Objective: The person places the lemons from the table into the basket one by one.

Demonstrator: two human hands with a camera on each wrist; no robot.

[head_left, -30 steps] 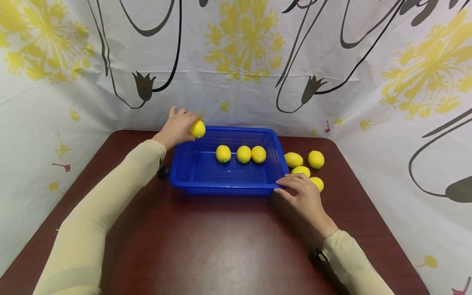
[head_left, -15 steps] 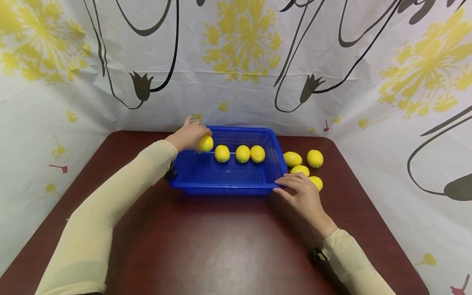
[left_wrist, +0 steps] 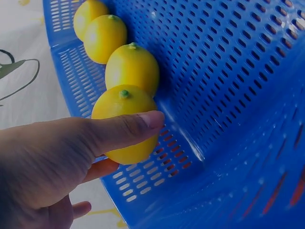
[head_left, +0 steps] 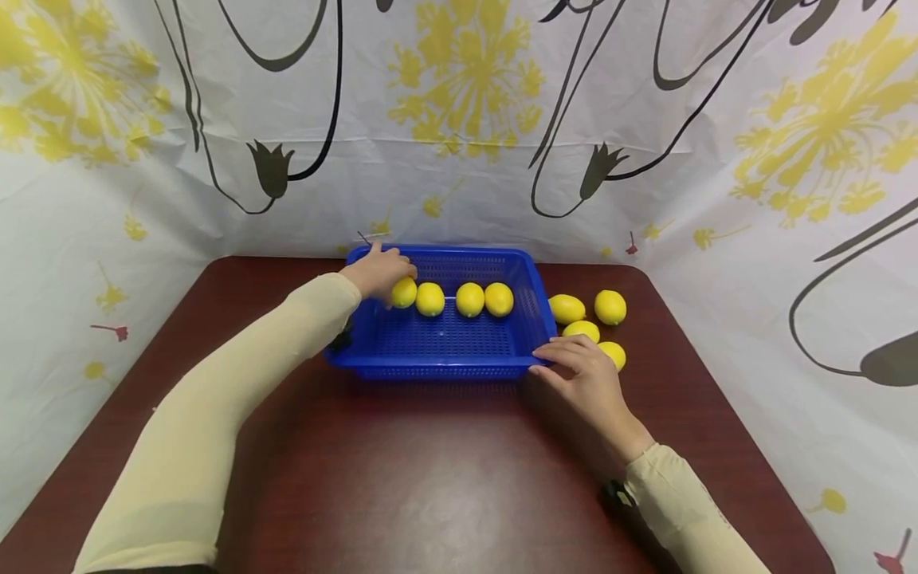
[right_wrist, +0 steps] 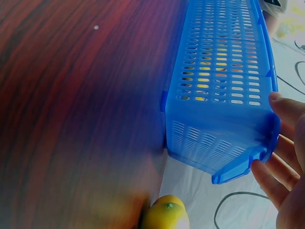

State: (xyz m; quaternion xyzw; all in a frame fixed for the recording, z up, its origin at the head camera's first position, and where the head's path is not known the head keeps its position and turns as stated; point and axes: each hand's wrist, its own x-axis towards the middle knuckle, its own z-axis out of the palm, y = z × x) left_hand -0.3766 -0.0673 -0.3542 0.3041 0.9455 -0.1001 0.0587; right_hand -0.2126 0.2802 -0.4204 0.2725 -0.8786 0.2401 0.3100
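In the head view my left hand [head_left: 380, 273] is inside the left end of a blue plastic basket [head_left: 445, 363]. It holds a yellow lemon [head_left: 405, 292], left of three other lemons [head_left: 469, 300] in the basket. The left wrist view shows the thumb across the held lemon [left_wrist: 125, 102], its green tip visible, close against another lemon [left_wrist: 132, 69]. My right hand [head_left: 584, 383] grips the basket's near right corner. From the right wrist, the fingers [right_wrist: 269, 183] spread around the rim of the basket [right_wrist: 214, 119].
Several loose lemons [head_left: 567, 308] lie on the dark red-brown table [head_left: 430, 470], just right of the basket and partly behind my right hand. A white patterned cloth [head_left: 445, 191] hangs behind and beside the table.
My left hand has carried its lemon from above the basket's back left rim down and right into the basket, beside the row. The right hand has stayed at the corner.
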